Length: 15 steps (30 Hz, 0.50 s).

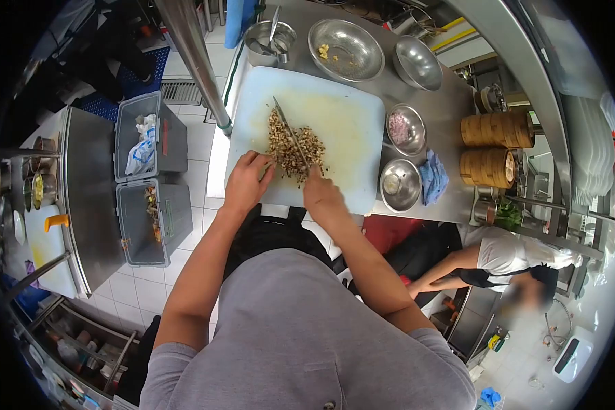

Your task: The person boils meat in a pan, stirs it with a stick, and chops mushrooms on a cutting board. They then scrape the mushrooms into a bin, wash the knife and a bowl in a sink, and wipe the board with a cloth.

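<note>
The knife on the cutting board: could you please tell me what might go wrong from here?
The left hand rests at the chopped pile, right beside the knife, so a slip could nick its fingers. The pile lies toward the near edge of the cutting board, so bits may scatter off it.

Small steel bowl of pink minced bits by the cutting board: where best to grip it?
Probably pinch the small bowl by its thin rim, from above, on the side facing the bamboo steamers: bare counter there, the cutting board crowds the other.
</note>
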### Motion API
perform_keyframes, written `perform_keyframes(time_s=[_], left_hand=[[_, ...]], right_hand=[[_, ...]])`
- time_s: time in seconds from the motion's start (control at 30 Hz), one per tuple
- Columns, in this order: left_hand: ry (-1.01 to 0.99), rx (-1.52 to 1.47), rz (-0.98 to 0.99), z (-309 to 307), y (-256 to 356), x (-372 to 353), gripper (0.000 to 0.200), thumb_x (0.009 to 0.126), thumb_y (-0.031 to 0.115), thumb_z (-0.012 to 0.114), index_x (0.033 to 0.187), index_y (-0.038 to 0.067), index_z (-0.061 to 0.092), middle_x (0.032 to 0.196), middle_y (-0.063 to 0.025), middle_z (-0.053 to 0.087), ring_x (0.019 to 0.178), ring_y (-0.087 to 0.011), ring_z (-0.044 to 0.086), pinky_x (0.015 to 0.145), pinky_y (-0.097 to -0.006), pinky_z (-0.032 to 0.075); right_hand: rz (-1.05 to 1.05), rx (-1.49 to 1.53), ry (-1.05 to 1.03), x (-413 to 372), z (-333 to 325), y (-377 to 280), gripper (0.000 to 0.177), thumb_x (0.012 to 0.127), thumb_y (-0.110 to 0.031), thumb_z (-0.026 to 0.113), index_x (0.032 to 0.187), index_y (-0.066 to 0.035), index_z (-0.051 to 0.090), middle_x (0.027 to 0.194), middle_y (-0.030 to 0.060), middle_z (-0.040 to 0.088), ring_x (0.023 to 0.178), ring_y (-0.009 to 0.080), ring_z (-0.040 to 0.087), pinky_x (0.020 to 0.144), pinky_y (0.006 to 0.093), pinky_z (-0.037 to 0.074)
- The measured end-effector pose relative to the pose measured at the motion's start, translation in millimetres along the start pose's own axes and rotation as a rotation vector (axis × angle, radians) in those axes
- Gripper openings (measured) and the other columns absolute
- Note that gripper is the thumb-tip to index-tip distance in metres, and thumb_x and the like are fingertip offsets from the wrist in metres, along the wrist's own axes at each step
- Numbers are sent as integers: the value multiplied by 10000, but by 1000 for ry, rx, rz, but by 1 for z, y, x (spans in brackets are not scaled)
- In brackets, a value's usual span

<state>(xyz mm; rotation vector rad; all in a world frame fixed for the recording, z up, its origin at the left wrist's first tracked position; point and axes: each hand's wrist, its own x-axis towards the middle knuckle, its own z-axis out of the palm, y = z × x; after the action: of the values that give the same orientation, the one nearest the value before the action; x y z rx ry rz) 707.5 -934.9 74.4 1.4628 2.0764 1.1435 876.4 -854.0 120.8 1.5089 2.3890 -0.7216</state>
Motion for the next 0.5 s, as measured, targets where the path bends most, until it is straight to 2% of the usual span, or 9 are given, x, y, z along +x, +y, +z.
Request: perform_keyframes(time_s=[0.13, 0.23, 0.37, 0.5], left_hand=[[-21, -19, -42, -3, -2, 1, 167, 869, 115, 677, 1013, 31, 685, 972, -154, 640, 930, -362, 629, 806, -435, 520], [-34, -18, -43, -12, -2, 1, 169, 870, 118, 677, 1013, 30, 688, 972, -152, 640, 926, -358, 628, 808, -433, 520], [-28, -17, -26, -13, -11, -7, 173, 871, 124, 676, 1017, 34, 689, 970, -148, 639, 919, -354, 627, 805, -430, 521], [-53, -37, -7, -16, -8, -9, 175, 873, 128, 674, 1021, 36, 691, 972, -148, 639, 924, -354, 624, 808, -428, 523]], right_hand=[[-15, -3, 4, 20, 18, -8, 301, 958, -138, 444, 1215, 18, 449, 891, 298, 677, 872, 471, 676, 794, 553, 540], [-57, 11, -4, 0, -24, -19, 307, 962, -145, 437, 1223, 17, 450, 920, 301, 676, 877, 475, 674, 803, 549, 540], [84, 55, -25, 5, 15, -12, 248, 959, -158, 423, 1136, 15, 444, 932, 349, 652, 919, 533, 634, 828, 595, 501], [35, 64, -34, 14, 12, -12, 253, 955, -137, 416, 1156, 14, 439, 949, 348, 654, 918, 535, 638, 840, 592, 503]])
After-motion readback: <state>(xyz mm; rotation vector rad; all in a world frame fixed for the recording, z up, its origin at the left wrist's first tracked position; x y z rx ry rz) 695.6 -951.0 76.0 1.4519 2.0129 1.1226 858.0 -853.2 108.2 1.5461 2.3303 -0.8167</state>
